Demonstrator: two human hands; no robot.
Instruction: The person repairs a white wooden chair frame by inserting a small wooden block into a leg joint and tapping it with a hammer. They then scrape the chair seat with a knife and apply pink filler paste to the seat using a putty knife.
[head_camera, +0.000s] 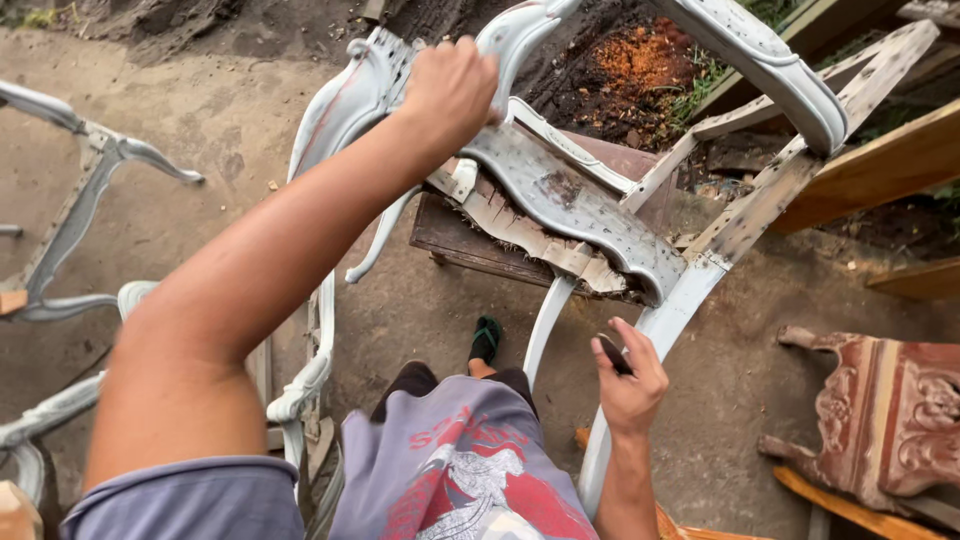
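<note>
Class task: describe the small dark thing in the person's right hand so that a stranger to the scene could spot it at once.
Find the grey-white carved chair frame tipped over mid-scene. Beside its lower rail, the right hand pinches a small dark flat piece. It is the only dark item among pale wood.

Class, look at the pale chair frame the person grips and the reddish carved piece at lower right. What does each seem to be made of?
Chair frame: most likely wood under a grey-white primer coat; bare brown wood shows where the coat has worn away. The left hand grips its carved rail.
Carved piece: probably unpainted reddish wood, with cut scrollwork and a matte surface.
</note>
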